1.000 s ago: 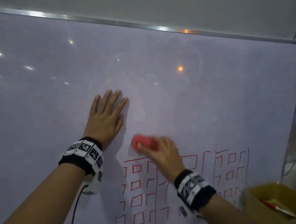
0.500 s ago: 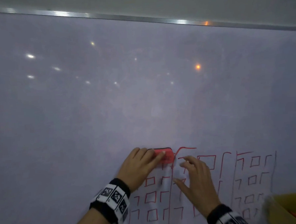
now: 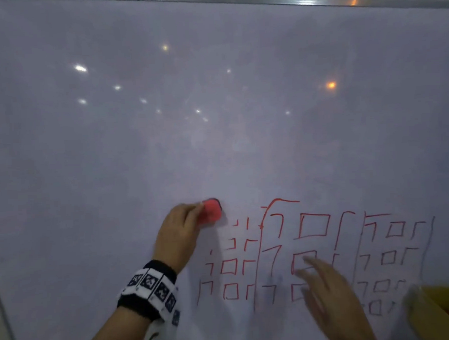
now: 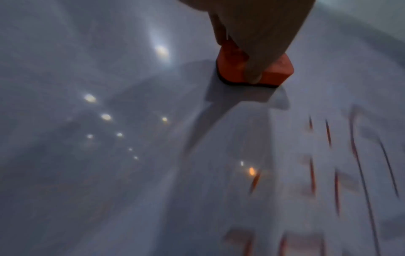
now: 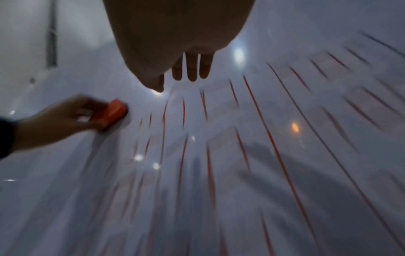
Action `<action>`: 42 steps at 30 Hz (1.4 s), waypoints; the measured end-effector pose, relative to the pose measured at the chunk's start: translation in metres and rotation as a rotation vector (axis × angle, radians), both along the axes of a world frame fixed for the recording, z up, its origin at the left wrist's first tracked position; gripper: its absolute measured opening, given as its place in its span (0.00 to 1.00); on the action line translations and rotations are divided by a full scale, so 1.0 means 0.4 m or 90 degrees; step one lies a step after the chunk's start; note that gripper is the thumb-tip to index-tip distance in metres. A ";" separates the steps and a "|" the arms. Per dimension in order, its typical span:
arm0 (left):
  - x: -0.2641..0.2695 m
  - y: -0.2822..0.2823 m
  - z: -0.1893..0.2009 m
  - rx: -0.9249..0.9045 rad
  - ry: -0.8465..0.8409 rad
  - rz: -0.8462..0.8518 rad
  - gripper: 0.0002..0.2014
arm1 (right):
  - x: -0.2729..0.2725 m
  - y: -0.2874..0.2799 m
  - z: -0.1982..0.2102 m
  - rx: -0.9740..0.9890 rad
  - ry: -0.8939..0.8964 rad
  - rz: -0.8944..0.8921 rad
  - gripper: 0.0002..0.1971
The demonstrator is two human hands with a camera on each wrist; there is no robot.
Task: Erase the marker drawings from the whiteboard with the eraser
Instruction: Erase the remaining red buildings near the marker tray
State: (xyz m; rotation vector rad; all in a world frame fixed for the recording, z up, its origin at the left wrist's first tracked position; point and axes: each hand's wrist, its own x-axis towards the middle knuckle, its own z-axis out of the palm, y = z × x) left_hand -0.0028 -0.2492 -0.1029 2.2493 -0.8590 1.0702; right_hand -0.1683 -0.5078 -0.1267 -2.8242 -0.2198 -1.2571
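Eraser (image 3: 210, 212), red-bodied with a dark felt base, sits flat against the whiteboard (image 3: 217, 144) at the upper left corner of the red marker drawings (image 3: 313, 253). Left hand (image 3: 178, 234) holds it in a closed grip, fingers curled over the top and side of the body; the left wrist view shows one finger (image 4: 254, 69) laid across the red block with the felt edge pressed to the board. Right hand (image 3: 329, 297) hovers over the middle of the drawings, blurred, fingers extended and relaxed, holding nothing; whether it touches the board cannot be told. The right wrist view confirms straight fingers (image 5: 191, 69) with nothing between them. Drawings consist of rows of small red squares and hooked strokes divided by long vertical lines; those nearest the eraser are broken and partial. Left wrist carries a black band with printed markers (image 3: 151, 288). Yellow container (image 3: 444, 311) shows at the lower right corner, blurred
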 end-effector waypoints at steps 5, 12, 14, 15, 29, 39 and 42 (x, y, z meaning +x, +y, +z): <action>0.012 -0.060 0.105 -0.224 -0.035 0.086 0.22 | 0.209 -0.122 0.427 -0.075 -0.198 -0.042 0.19; 0.041 -0.028 -0.040 0.231 -0.226 -0.091 0.34 | 0.293 -0.252 0.432 -0.164 -0.101 -0.131 0.31; 0.042 0.010 -0.032 0.118 -0.217 -0.033 0.25 | 0.293 -0.259 0.411 -0.176 -0.104 -0.123 0.31; 0.044 0.023 -0.017 0.034 -0.193 0.011 0.21 | 0.295 -0.264 0.415 -0.177 -0.107 -0.116 0.31; 0.071 0.066 -0.091 0.205 -0.244 -0.085 0.14 | 0.313 -0.269 0.413 -0.156 -0.022 -0.105 0.35; 0.109 0.042 -0.175 0.217 -0.292 -0.169 0.11 | 0.321 -0.279 0.406 -0.174 -0.053 -0.110 0.35; 0.089 0.072 -0.375 0.416 -0.281 -0.224 0.15 | 0.328 -0.288 0.402 -0.213 -0.103 -0.104 0.33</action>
